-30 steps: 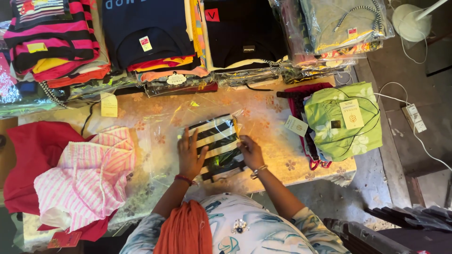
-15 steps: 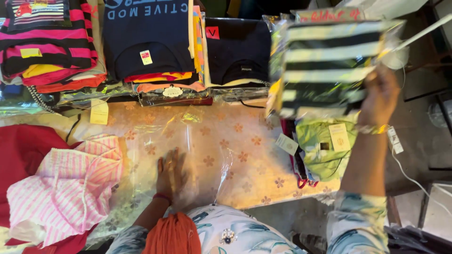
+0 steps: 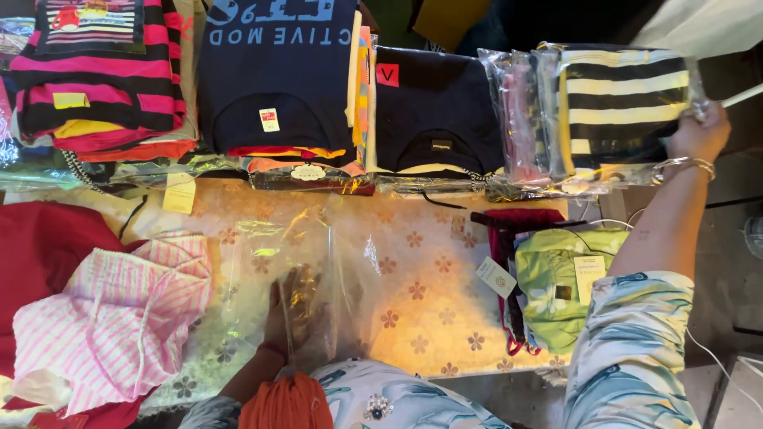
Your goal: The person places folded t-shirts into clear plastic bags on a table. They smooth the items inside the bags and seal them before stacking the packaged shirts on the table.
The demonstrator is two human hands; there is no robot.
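Flower-patterned table (image 3: 429, 318) with folded garment stacks (image 3: 278, 87) behind

We note the bagged garment (image 3: 616, 107) carries black and pale yellow stripes. The tablecloth (image 3: 429, 294) shows brown flowers on a cream-to-orange ground. The gathered cloth (image 3: 111, 318) is pink-and-white striped, lying on a red fabric (image 3: 44, 246). The packed item (image 3: 556, 286) is light green; the folded shirt (image 3: 274, 71) is navy.

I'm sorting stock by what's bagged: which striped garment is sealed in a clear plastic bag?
The black-and-cream striped garment held up by the right hand; the pink-and-black striped one and pink-and-white striped one lie unbagged.
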